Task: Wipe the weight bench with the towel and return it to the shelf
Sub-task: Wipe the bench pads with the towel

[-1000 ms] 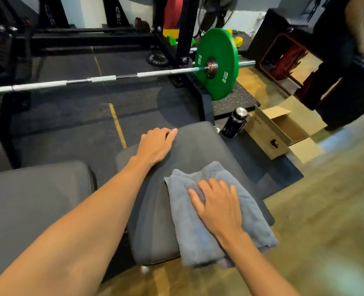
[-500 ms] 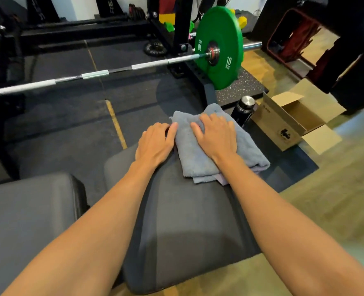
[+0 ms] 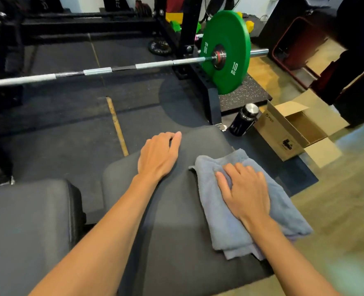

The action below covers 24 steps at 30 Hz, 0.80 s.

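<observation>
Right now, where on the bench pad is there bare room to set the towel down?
Bare pad lies between the left forearm and the towel, and along the near end of the bench pad. The far end is taken by the left hand; the right edge by the towel under the right hand.

Free room and obstacles. The surface (image 3: 176, 242) lies bare along its near edge and between the hands. Past its far edge a barbell (image 3: 91, 72) spans; off the far right corner stand a bottle (image 3: 244, 120) and box (image 3: 283, 133).
</observation>
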Available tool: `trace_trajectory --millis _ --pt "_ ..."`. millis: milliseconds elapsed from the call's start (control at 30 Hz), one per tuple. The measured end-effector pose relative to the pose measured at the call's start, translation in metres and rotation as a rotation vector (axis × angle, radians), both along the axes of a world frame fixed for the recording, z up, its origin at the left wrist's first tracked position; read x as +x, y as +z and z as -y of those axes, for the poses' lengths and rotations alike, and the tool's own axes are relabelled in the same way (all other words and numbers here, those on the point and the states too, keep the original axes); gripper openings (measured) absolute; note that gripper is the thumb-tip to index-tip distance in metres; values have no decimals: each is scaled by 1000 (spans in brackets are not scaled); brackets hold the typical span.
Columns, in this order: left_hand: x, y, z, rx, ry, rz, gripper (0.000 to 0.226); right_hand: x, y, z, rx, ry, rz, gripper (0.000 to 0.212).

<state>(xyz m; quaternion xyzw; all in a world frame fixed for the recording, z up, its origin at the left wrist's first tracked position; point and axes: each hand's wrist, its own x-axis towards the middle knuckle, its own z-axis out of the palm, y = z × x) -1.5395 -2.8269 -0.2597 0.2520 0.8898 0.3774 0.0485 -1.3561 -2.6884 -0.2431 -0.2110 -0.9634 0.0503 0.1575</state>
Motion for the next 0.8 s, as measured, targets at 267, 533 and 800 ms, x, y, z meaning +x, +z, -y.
trace_trajectory --millis 267,533,800 --pt "-3 0 0 -8 -12 20 42 -147 6 -31 80 31 -8 36" --pt "3 26 43 -34 -45 182 44 -5 9 96 79 52 84 31" --pt "-4 28 100 -4 81 337 66 12 6 156 110 87 55 30"
